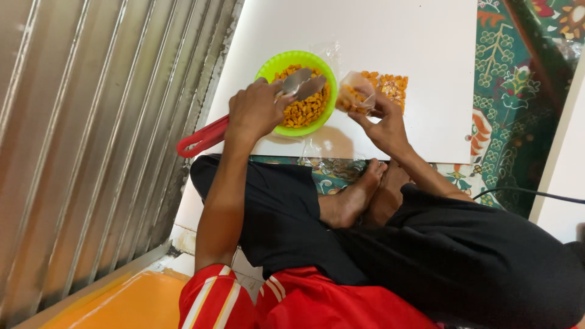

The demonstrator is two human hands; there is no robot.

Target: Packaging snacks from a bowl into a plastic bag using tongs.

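Observation:
A lime-green bowl (271,64) holding several orange snack pieces (304,111) stands on a white board (420,36). My left hand (256,111) grips tongs with a red handle (201,139); their metal tips (301,84) hover over the bowl's contents. My right hand (381,122) holds a small clear plastic bag (353,94) partly filled with orange pieces, just right of the bowl. A second clear bag of orange pieces (393,85) lies on the board behind it.
A corrugated metal shutter (91,122) runs along the left. A patterned green mat (518,91) lies under the board, and a black cable (530,194) crosses at the right. My crossed legs and bare feet (353,195) sit in front, with loose clear plastic (317,149) at the board's near edge.

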